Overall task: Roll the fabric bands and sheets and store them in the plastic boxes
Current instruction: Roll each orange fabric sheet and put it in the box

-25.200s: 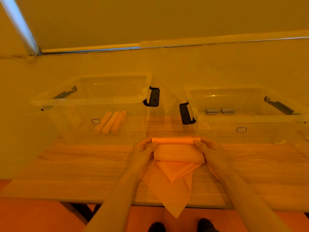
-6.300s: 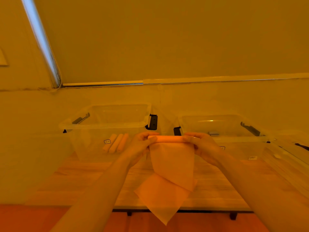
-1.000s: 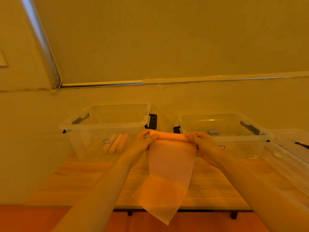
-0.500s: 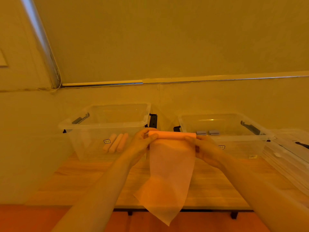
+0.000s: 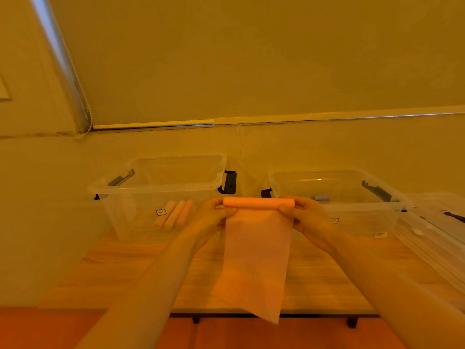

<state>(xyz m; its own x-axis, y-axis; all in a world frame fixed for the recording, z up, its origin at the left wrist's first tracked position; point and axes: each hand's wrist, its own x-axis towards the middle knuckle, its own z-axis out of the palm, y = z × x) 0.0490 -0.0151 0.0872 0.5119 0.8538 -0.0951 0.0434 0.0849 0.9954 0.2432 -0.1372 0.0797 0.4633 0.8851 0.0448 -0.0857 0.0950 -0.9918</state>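
I hold an orange fabric sheet (image 5: 255,253) in the air above the wooden table (image 5: 130,268). Its top is wound into a tight roll and the rest hangs down to a point past the table's front edge. My left hand (image 5: 214,217) pinches the roll's left end and my right hand (image 5: 305,217) pinches its right end. Behind the hands stand two clear plastic boxes. The left box (image 5: 120,192) holds three orange rolls (image 5: 175,214). The right box (image 5: 357,212) holds small grey rolls (image 5: 322,197).
Both boxes have black latch handles and stand against the wall. A clear lid or further box (image 5: 437,222) lies at the table's right end. An orange floor shows below the table's front edge.
Over the last second the roll has levelled out and grown slightly, and the hanging tail has come up a little. Both hands stay at the roll's ends.
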